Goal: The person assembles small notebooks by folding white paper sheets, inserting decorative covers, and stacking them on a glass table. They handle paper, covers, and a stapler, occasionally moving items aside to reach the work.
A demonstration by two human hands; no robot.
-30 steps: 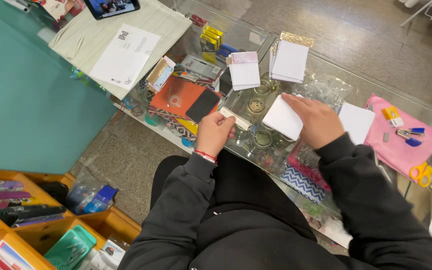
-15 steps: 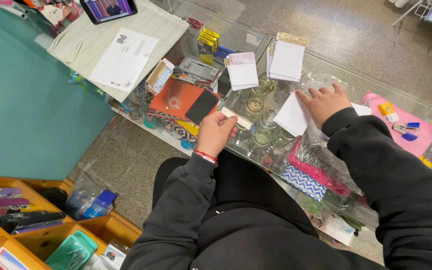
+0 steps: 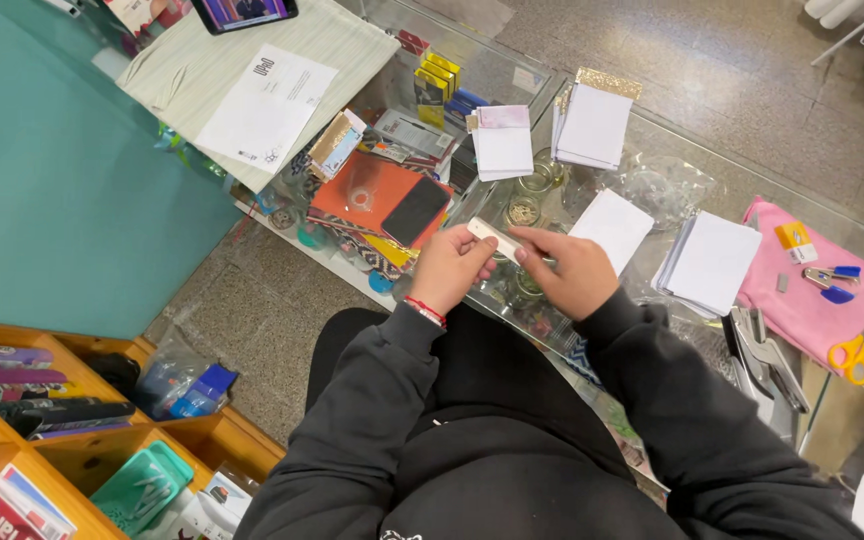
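Observation:
Over the glass counter (image 3: 722, 160), my left hand (image 3: 450, 270) and my right hand (image 3: 570, 268) meet on a small white strip-shaped piece (image 3: 492, 238), each pinching one end of it. A red string bracelet sits on my left wrist. Just right of my right hand lies a white card (image 3: 614, 226), let go and flat on the glass. Another stack of white cards (image 3: 712, 262) rests further right. An orange booklet (image 3: 367, 190) with a black phone (image 3: 415, 211) on it lies left of my left hand.
Two card packs (image 3: 504, 142) (image 3: 594, 125) lie at the back. A pink cloth (image 3: 812, 305) holds a stapler, blue clips and orange scissors (image 3: 852, 355). A paper sheet (image 3: 267, 105) lies on a striped surface with a tablet (image 3: 244, 12). Wooden shelves (image 3: 42, 420) stand lower left.
My right hand has left the white card on the glass and moved left to meet my left hand. Both hands now pinch a small white strip between them.

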